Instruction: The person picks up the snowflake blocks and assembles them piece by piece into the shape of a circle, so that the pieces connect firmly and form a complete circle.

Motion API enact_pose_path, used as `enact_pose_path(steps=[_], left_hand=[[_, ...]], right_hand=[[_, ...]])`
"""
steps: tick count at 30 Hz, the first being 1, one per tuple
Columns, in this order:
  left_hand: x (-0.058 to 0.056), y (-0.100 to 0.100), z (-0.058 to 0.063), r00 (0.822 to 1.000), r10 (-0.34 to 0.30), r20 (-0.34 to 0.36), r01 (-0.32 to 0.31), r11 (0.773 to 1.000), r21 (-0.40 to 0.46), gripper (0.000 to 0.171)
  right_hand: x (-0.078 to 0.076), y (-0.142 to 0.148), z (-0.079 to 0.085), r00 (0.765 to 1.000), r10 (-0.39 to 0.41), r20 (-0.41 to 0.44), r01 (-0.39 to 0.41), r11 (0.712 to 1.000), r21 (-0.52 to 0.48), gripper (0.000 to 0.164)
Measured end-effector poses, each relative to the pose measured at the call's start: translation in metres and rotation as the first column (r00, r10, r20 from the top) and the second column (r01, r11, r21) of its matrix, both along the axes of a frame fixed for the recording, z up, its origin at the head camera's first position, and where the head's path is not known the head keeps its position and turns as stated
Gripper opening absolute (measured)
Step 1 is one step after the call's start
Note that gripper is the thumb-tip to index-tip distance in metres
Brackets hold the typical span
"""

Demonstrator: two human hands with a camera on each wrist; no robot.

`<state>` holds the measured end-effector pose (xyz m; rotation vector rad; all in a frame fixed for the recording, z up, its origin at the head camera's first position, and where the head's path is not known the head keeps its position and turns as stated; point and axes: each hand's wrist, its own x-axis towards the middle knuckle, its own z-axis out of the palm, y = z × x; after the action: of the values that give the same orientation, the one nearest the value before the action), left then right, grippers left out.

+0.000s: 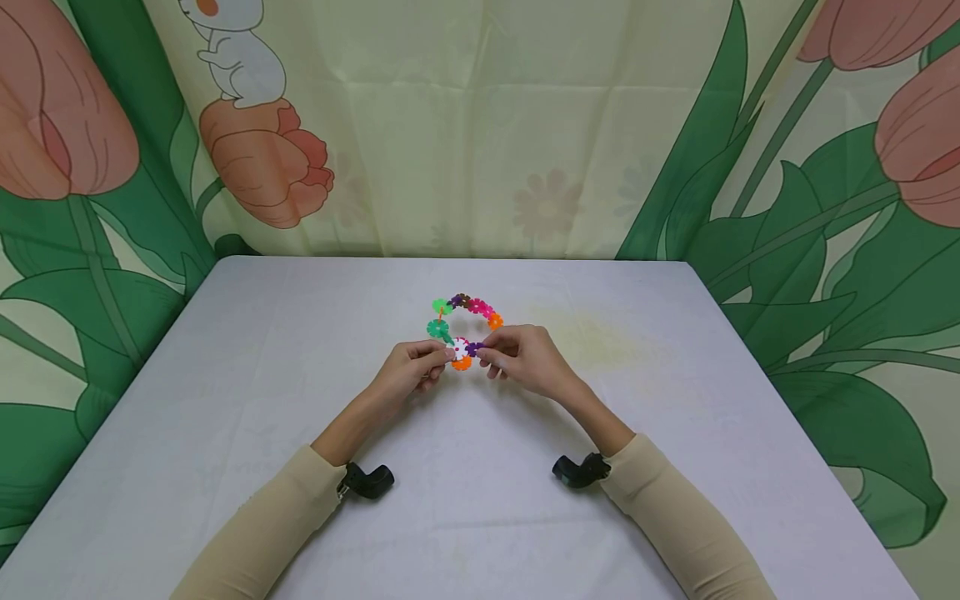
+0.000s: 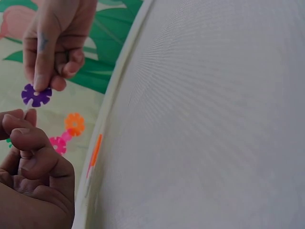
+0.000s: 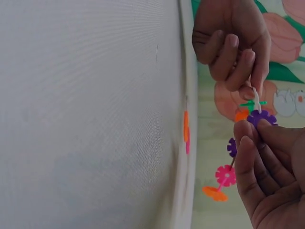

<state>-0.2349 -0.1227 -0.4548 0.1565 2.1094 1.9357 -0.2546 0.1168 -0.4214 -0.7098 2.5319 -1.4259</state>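
My left hand [image 1: 412, 367] pinches a white notched plastic disc [image 2: 27, 109] between thumb and forefinger. My right hand [image 1: 528, 358] pinches a purple notched disc [image 3: 261, 117] by its edge. The white and purple discs meet edge to edge, the white one seen nearly side-on in both wrist views. From the left hand's side a chain of linked discs curves away, with a teal disc [image 1: 437, 328], a light green disc [image 1: 442, 306], a pink disc [image 1: 477, 307] and, at its far end, an orange disc [image 1: 495, 321]. Fingers hide part of the joins.
Another orange disc [image 1: 461, 364] lies low on the table just below the hands. A white cloth covers the table [image 1: 465, 500], and a printed curtain [image 1: 480, 167] hangs behind its far edge. A black wrist camera [image 1: 367, 482] juts inward from the left sleeve.
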Motion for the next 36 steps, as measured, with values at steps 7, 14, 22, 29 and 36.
enact_pose_path(steps=[7, 14, 22, 29, 36], left_hand=[[0.0001, 0.0003, 0.0006, 1.0, 0.003, 0.009, -0.003, 1.0, 0.019, 0.032], [0.0012, 0.0, 0.0028, 0.999, -0.004, 0.036, 0.003, 1.0, 0.031, 0.031], [0.0012, -0.0012, 0.0039, 0.998, -0.016, 0.054, 0.014, 0.999, 0.04, 0.029], [-0.0001, -0.0015, 0.0006, 0.997, -0.008, 0.072, 0.005, 0.999, 0.038, 0.031], [-0.0007, -0.0019, -0.0008, 0.998, -0.014, 0.061, 0.009, 0.997, 0.074, 0.028]], right_hand=[[0.0011, -0.0002, -0.0006, 0.998, 0.014, -0.057, -0.015, 1.0, -0.006, 0.015], [0.0022, -0.0006, -0.0016, 0.995, 0.037, -0.091, -0.04, 0.999, -0.031, 0.014], [0.0056, -0.0039, -0.0015, 0.99, 0.043, -0.134, -0.047, 0.998, -0.031, 0.014], [0.0058, -0.0057, -0.0032, 0.983, 0.056, -0.176, -0.056, 0.998, 0.001, 0.013], [0.0053, -0.0068, -0.0052, 0.978, 0.06, -0.199, -0.061, 0.998, 0.003, 0.008]])
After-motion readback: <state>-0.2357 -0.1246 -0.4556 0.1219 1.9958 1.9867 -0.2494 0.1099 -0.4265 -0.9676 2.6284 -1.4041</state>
